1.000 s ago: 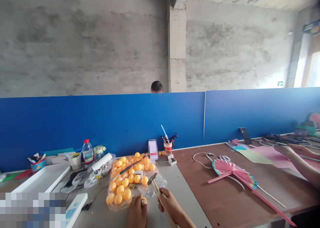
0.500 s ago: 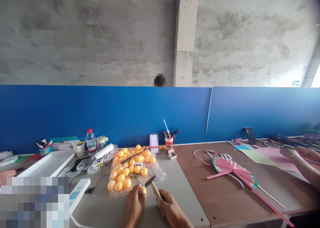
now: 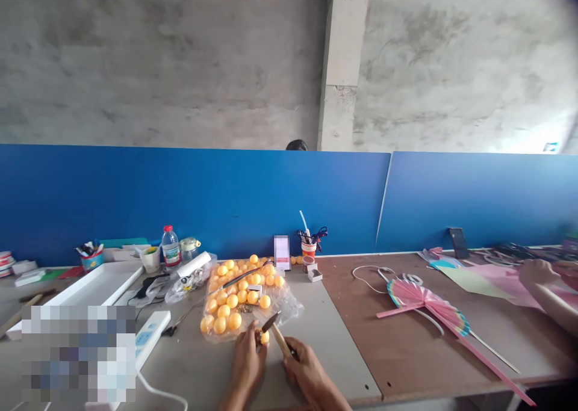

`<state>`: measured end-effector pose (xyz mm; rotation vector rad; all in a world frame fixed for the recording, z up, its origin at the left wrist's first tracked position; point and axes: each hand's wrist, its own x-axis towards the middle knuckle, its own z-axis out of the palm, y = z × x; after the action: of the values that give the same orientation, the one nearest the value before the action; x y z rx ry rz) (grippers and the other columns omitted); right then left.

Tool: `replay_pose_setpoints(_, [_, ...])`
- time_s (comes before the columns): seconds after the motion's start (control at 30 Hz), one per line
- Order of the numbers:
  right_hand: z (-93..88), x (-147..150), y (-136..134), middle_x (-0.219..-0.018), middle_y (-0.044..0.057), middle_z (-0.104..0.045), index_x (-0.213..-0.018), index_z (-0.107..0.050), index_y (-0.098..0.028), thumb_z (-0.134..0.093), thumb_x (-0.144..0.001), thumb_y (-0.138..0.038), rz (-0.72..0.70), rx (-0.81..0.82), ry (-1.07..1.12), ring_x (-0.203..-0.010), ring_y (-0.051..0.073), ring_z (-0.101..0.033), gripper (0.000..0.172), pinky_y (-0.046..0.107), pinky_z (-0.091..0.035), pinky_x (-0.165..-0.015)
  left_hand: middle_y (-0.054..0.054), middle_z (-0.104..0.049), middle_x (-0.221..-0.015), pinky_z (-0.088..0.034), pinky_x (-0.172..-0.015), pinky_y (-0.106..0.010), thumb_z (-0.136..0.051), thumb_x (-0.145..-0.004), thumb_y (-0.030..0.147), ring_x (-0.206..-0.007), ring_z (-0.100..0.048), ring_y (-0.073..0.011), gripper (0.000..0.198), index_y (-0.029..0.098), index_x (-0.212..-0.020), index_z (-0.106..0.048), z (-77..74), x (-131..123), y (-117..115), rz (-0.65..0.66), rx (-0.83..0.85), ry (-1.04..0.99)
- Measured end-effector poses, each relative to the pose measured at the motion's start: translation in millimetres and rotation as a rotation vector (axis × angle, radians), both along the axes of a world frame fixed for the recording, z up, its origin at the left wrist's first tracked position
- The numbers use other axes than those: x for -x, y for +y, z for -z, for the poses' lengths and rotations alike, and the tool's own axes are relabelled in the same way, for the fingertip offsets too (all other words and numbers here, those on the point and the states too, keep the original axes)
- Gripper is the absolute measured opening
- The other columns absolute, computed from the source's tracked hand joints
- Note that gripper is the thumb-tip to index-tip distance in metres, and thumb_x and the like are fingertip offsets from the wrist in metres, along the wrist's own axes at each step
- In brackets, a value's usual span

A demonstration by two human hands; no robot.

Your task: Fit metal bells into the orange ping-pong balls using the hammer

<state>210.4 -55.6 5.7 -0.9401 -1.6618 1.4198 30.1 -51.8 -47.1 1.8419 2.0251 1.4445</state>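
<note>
Person's L hand [image 3: 250, 355] is bare, w/ a slim back tapering to the wrist; R hand [image 3: 304, 364] is likewise bare, approx. same size, w/ rounded knuckles. L forearm [image 3: 233, 393] & R forearm [image 3: 330, 396] are uncovered too, visible only up to btm edge of view, where they're cut off. Nails & other fine detail: too small/blurry to tell. Clothing, incl. sleeves, out of shot.

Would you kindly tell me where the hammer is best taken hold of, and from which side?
The hammer is probably best taken by its wooden handle, back from the dark head, coming from the near right. The handle is slim and slants back that way, while the head is close to the orange ball in the left hand. The right hand grips the handle.
</note>
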Motion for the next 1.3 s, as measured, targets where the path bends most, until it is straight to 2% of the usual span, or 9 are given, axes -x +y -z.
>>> replay_pose_setpoints(0.2, [1.3, 0, 0, -0.054, -0.006, -0.041, -0.082, -0.061, -0.016, -0.054, -0.07, -0.031, 0.043, 0.008, 0.017, -0.046, 0.008, -0.037, 0.02, 0.021, -0.028, -0.044, -0.011, -0.072, -0.091, -0.053, -0.077, -0.039, -0.05, -0.078, 0.029, -0.083, -0.067, -0.0255, 0.026, 0.017, -0.096, -0.064, -7.4, -1, -3, -0.008, -0.016, 0.038])
replay_pose_setpoints(0.3, [2.5, 1, -1, -0.055, -0.005, -0.042, -0.081, -0.062, -0.016, -0.054, -0.07, -0.027, 0.017, 0.023, 0.021, -0.047, 0.008, -0.037, 0.018, 0.02, -0.028, -0.044, -0.009, -0.07, -0.085, -0.052, -0.075, -0.038, -0.049, -0.076, 0.024, -0.08, -0.066, -0.025, 0.027, 0.018, -0.096, -0.067, -9.9, -1, -5, -0.032, 0.017, 0.104])
replay_pose_setpoints(0.4, [1.0, 0, -2, -0.053, -0.007, -0.039, -0.088, -0.063, -0.016, -0.052, -0.072, -0.027, 0.02, 0.015, 0.071, -0.045, 0.008, -0.034, 0.022, 0.02, -0.028, -0.044, -0.009, -0.07, -0.085, -0.052, -0.078, -0.039, -0.053, -0.076, 0.031, -0.081, -0.065, -0.0261, 0.03, 0.018, -0.097, -0.07, -9.5, 0, -4, -0.018, 0.017, 0.128])
replay_pose_setpoints(0.6, [0.3, -4, -1, -0.053, -0.006, -0.043, -0.083, -0.064, -0.017, -0.053, -0.072, -0.024, -0.071, -0.028, -0.029, -0.045, 0.008, -0.038, 0.017, 0.019, -0.031, -0.044, -0.008, -0.071, -0.086, -0.053, -0.078, -0.035, -0.048, -0.078, 0.029, -0.082, -0.067, -0.0231, 0.031, 0.018, -0.096, -0.071, -9.7, 2, -1, 0.026, 0.042, 0.09])
replay_pose_setpoints(0.77, [3.6, -3, 2, -0.052, -0.007, -0.039, -0.088, -0.062, -0.017, -0.052, -0.073, -0.029, -0.018, -0.021, -0.005, -0.043, 0.008, -0.035, 0.021, 0.019, -0.029, -0.042, -0.01, -0.074, -0.097, -0.053, -0.083, -0.037, -0.047, -0.08, 0.03, -0.09, -0.067, -0.025, 0.037, 0.017, -0.106, -0.07, -5.8, 3, 1, 0.048, 0.045, 0.087])
replay_pose_setpoints(0.9, [5.2, -2, 5, -0.054, -0.005, -0.042, -0.083, -0.065, -0.017, -0.054, -0.071, -0.027, -0.069, -0.017, -0.075, -0.047, 0.009, -0.037, 0.02, 0.02, -0.029, -0.044, -0.009, -0.073, -0.089, -0.054, -0.078, -0.038, -0.047, -0.079, 0.028, -0.084, -0.067, -0.0254, 0.035, 0.02, -0.103, -0.07, 0.1, 4, 3, 0.015, 0.027, 0.134])
replay_pose_setpoints(1.07, [14.0, -2, 10, -0.054, -0.004, -0.041, -0.095, -0.067, -0.017, -0.055, -0.073, -0.035, 0.005, -0.011, 0.012, -0.049, 0.009, -0.035, 0.031, 0.019, -0.029, -0.045, -0.01, -0.072, -0.084, -0.055, -0.073, -0.035, -0.057, -0.074, 0.038, -0.076, -0.068, -0.0244, 0.045, 0.013, -0.11, -0.063, 7.9, 4, 7, -0.025, -0.002, 0.024])
replay_pose_setpoints(1.23, [22.5, 0, 14, -0.057, -0.004, -0.042, -0.089, -0.068, -0.016, -0.058, -0.071, -0.03, -0.025, -0.027, -0.017, -0.051, 0.009, -0.036, 0.025, 0.019, -0.031, -0.046, -0.006, -0.07, -0.079, -0.051, -0.071, -0.034, -0.053, -0.074, 0.028, -0.076, -0.065, -0.023, 0.017, 0.019, -0.083, -0.064, -6.7, 1, 0, -0.005, 0.15, 0.095])
replay_pose_setpoints(1.3, [25.1, 1, 16, -0.055, -0.005, -0.039, -0.095, -0.068, -0.015, -0.057, -0.073, -0.034, 0.007, 0.0, 0.023, -0.048, 0.009, -0.034, 0.031, 0.02, -0.03, -0.045, -0.006, -0.071, -0.083, -0.05, -0.075, -0.034, -0.054, -0.075, 0.031, -0.08, -0.065, -0.0234, 0.019, 0.02, -0.084, -0.066, -14.5, -1, -3, 0.004, 0.193, 0.114])
